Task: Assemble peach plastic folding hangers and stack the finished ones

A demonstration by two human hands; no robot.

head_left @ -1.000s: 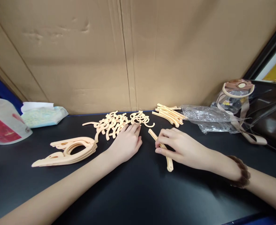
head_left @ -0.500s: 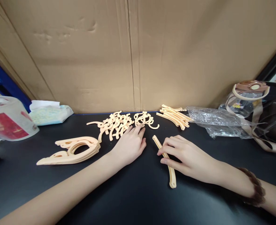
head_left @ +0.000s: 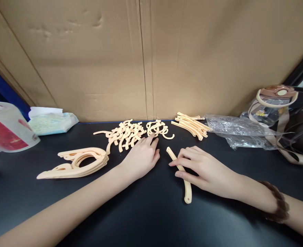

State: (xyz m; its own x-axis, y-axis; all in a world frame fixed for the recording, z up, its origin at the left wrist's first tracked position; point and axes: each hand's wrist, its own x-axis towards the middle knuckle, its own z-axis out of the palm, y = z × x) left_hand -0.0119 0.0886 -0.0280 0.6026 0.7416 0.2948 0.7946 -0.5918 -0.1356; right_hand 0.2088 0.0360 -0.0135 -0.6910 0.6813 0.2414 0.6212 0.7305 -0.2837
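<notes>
My left hand [head_left: 142,156] reaches forward with its fingers stretched out, its fingertips at the near edge of a small group of cream plastic hooks [head_left: 164,129]. A larger pile of curved cream pieces [head_left: 123,133] lies just left of those fingers. My right hand [head_left: 202,168] holds a slim, slightly bent cream hanger arm [head_left: 188,193] between thumb and fingers, low over the black table. Its far end points up and left, and the fingers cover its middle. To the left lies a stack of folded cream hangers [head_left: 97,163].
More hanger arms [head_left: 192,126] are heaped at the back, beside clear plastic bags [head_left: 233,132]. A strapped bottle [head_left: 272,106] stands at the right. A tissue pack [head_left: 52,121] and a translucent tub [head_left: 9,127] are at the left. A cardboard wall [head_left: 102,68] closes off the back.
The hanger arm has rolled a little in my right hand, showing a flatter face. My left hand stays at the hooks with only a slight finger shift. The whole view has moved slightly.
</notes>
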